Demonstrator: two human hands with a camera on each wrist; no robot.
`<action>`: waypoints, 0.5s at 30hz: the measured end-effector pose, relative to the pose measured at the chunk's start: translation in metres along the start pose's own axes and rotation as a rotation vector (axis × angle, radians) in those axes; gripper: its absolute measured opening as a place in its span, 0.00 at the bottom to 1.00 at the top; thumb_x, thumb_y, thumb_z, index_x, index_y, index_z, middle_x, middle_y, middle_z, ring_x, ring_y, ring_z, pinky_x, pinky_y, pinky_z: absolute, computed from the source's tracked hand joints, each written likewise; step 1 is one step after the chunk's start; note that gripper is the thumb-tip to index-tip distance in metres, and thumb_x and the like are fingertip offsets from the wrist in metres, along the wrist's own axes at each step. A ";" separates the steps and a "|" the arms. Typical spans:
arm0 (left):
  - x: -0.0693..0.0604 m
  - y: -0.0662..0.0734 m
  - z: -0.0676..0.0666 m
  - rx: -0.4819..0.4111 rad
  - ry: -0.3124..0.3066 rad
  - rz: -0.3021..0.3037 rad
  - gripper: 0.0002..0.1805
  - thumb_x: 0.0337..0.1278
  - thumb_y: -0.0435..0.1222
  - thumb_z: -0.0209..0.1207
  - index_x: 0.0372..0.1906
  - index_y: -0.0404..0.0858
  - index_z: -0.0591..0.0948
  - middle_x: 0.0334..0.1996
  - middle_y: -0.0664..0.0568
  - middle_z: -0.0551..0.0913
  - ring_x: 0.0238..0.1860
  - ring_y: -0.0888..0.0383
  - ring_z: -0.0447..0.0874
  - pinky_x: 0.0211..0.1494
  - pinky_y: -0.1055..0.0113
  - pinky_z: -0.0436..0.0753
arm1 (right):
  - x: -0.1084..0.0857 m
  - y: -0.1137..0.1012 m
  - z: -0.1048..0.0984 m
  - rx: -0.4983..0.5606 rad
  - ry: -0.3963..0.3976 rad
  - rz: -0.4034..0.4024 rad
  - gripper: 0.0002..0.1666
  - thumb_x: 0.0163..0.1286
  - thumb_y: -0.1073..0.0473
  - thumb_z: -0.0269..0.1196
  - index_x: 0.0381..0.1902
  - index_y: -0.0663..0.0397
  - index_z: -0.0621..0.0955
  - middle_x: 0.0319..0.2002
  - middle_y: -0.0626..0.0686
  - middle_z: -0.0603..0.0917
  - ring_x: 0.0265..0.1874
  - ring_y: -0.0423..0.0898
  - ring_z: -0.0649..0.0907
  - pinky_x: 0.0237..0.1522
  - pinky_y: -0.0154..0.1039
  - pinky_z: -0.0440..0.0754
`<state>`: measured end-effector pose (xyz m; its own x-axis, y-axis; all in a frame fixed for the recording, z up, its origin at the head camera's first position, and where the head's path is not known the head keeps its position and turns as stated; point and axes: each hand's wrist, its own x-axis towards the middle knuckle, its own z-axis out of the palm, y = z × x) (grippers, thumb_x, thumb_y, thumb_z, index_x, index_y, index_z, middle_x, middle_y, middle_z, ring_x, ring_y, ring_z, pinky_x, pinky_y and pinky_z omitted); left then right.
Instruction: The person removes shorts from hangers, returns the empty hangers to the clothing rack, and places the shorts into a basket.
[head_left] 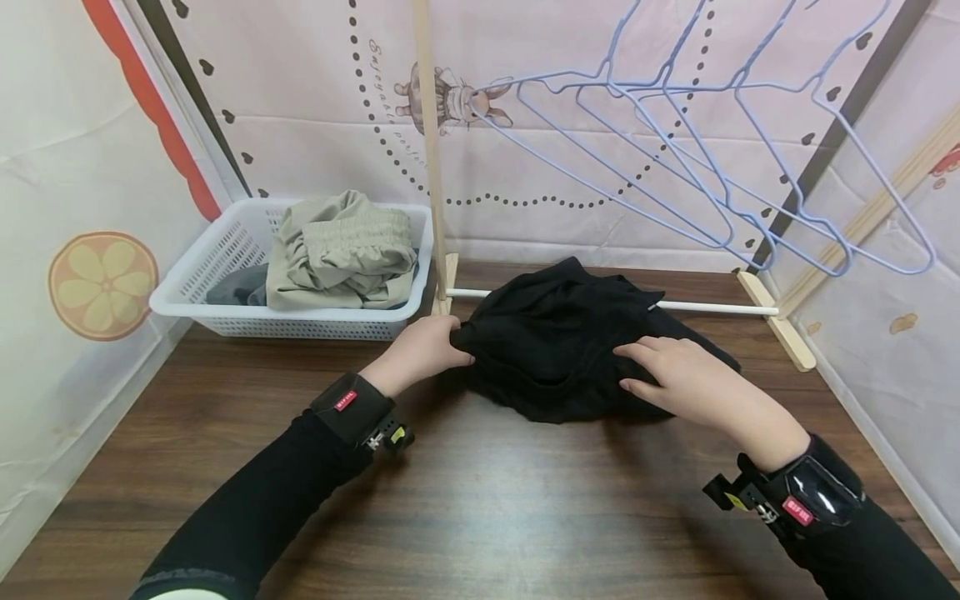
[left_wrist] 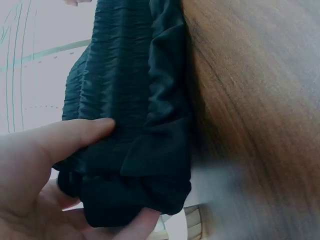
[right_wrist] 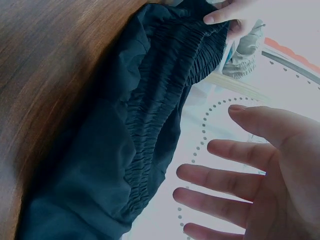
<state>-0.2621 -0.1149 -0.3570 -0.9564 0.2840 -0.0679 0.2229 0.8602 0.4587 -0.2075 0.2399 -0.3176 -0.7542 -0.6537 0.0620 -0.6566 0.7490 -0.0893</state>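
Observation:
A bunched black garment with an elastic waistband (head_left: 558, 342) lies on the wooden table; whether it is pants, shorts or a skirt cannot be told. My left hand (head_left: 422, 352) pinches the left end of the waistband. In the left wrist view the thumb of that hand (left_wrist: 30, 165) lies over the gathered elastic and its fingers go beneath. On the other side, my right hand (head_left: 690, 383) hovers at the right part of the garment. The right wrist view shows the right hand (right_wrist: 295, 175) with spread, nearly straight fingers, apart from the black cloth.
To the left stands a white perforated basket (head_left: 307, 321) holding a folded beige garment (head_left: 352, 250) and darker grey cloth (head_left: 238, 285). Several blue hangers (head_left: 667, 87) hang at upper right. Behind the black garment runs the rack's white lower bar (head_left: 712, 308), beside a wooden post (head_left: 429, 150).

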 end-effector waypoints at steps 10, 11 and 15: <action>-0.001 0.005 -0.010 -0.240 0.216 -0.048 0.14 0.58 0.37 0.63 0.43 0.34 0.74 0.37 0.45 0.78 0.34 0.51 0.75 0.38 0.60 0.73 | -0.002 0.000 -0.005 -0.013 0.013 0.017 0.26 0.70 0.52 0.62 0.60 0.61 0.76 0.52 0.60 0.81 0.52 0.58 0.80 0.52 0.61 0.73; -0.001 0.007 -0.011 -0.274 0.225 -0.056 0.16 0.60 0.37 0.63 0.46 0.33 0.73 0.39 0.45 0.78 0.35 0.51 0.75 0.39 0.59 0.74 | -0.003 0.000 -0.005 -0.013 0.014 0.018 0.26 0.70 0.52 0.62 0.60 0.61 0.76 0.52 0.60 0.81 0.52 0.58 0.80 0.52 0.61 0.73; 0.001 0.013 -0.016 -0.370 0.254 -0.088 0.24 0.62 0.37 0.61 0.59 0.34 0.69 0.47 0.43 0.79 0.42 0.50 0.78 0.44 0.56 0.76 | -0.003 0.001 -0.007 -0.005 0.018 0.017 0.26 0.70 0.52 0.62 0.60 0.62 0.76 0.52 0.60 0.81 0.52 0.58 0.80 0.52 0.62 0.73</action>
<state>-0.2629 -0.1106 -0.3371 -0.9949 0.0640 0.0775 0.1005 0.6540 0.7498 -0.2060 0.2432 -0.3112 -0.7652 -0.6389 0.0789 -0.6438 0.7604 -0.0858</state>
